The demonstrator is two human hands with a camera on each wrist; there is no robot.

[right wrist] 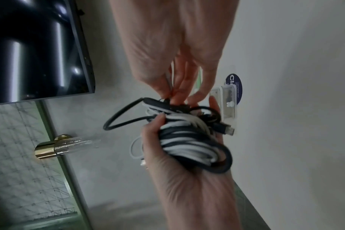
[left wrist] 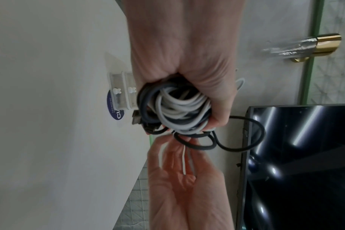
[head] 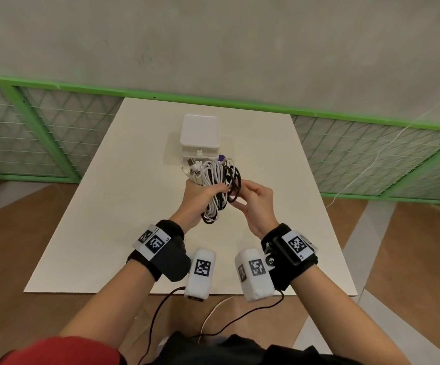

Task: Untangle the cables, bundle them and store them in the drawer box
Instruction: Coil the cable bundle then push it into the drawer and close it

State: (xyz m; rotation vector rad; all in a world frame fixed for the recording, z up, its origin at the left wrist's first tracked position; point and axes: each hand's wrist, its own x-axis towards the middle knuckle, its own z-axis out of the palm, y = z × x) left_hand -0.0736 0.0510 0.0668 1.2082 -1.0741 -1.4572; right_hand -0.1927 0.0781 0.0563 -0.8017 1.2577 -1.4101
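My left hand (head: 203, 192) grips a coiled bundle of white and black cables (head: 217, 180) above the middle of the table. Several plugs stick out of the bundle at its top left. My right hand (head: 242, 199) pinches a loose black cable loop (head: 236, 189) at the bundle's right side. In the right wrist view the right hand's fingertips (right wrist: 170, 97) close on the black cable (right wrist: 126, 115) just above the bundle (right wrist: 187, 144). The left wrist view shows the bundle (left wrist: 177, 112) in my left fist, with a thin white strip (left wrist: 184, 161) along the right palm. The white drawer box (head: 200, 135) stands just behind the bundle.
A white table (head: 124, 212) carries the box; a round purple sticker (left wrist: 116, 114) lies beside the box (left wrist: 119, 91). A green-framed mesh fence (head: 42, 133) runs behind the table. A dark screen (left wrist: 297, 163) shows in the wrist views. Camera wires hang off the table's near edge.
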